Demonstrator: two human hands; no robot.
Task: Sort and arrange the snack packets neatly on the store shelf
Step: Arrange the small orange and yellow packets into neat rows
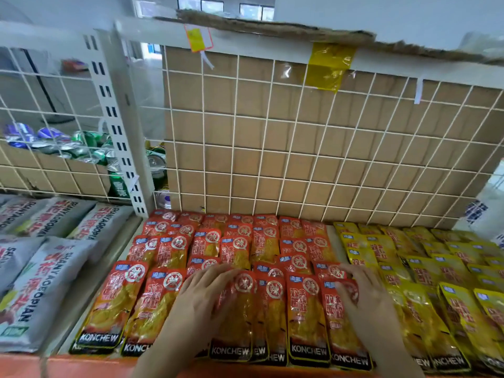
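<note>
Red snack packets (237, 249) marked KONCHEW lie in overlapping rows across the middle of the shelf. Yellow packets (425, 271) of the same brand fill the right part. My left hand (203, 298) lies flat with spread fingers on the front-row red packets left of centre. On the right end of that same front row my right hand (362, 296) presses with fingers spread, next to the yellow ones. Neither hand grips a packet. One front-row red packet (306, 312) shows between the two hands.
Grey snack bags (41, 285) lie on the neighbouring shelf section at left. A white wire grid (272, 148) backed with cardboard stands behind the packets. Crushed cans (81, 145) sit in a box behind the left grid. An orange shelf edge (81, 366) runs along the front.
</note>
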